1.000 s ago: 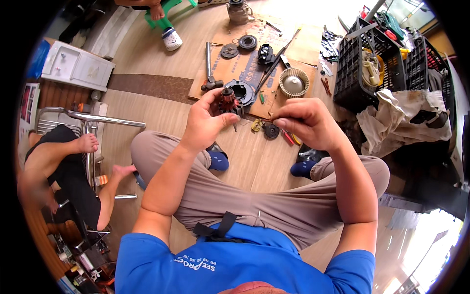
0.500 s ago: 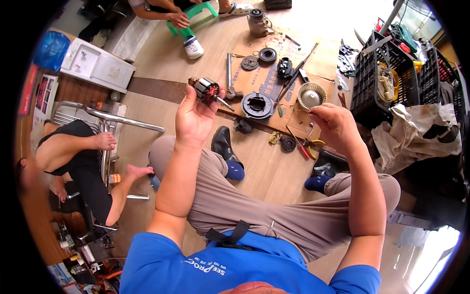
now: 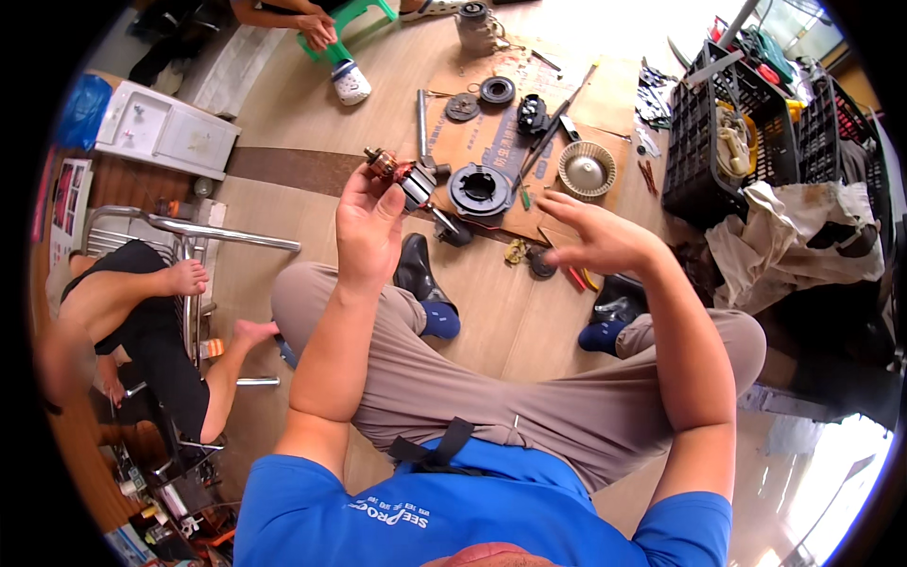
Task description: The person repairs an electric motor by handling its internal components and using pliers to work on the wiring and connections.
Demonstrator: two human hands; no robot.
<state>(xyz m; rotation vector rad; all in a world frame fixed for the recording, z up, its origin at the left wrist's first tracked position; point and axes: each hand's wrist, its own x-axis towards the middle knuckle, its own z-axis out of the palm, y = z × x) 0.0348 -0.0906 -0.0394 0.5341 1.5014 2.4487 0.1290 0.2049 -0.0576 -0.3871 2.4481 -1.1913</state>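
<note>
My left hand (image 3: 368, 229) grips a motor armature (image 3: 417, 188) with a silver core, copper windings and a long shaft that slants down to the right. My right hand (image 3: 609, 238) is open and empty, its fingers stretched toward the left above the cardboard's near edge. Between and beyond the hands lies a dark round motor housing (image 3: 459, 198) with a hole in its middle. A beige fan wheel (image 3: 587, 170) rests just past my right fingers. Partly covered by that hand are a small dark disc (image 3: 539, 264) and red-and-yellow-handled pliers (image 3: 577, 278).
A cardboard sheet (image 3: 605, 113) bears a hammer (image 3: 422, 121), a black ring (image 3: 497, 91) and other parts. Black crates (image 3: 704, 180) and a stained cloth (image 3: 784, 250) stand at right. One person sits at left; another person's hands (image 3: 317, 30) show near a green stool (image 3: 354, 21).
My right hand has opened from a pinch and moved slightly left and down. In my left hand the armature has tilted, its shaft now steeper. The whole view has shifted a little.
</note>
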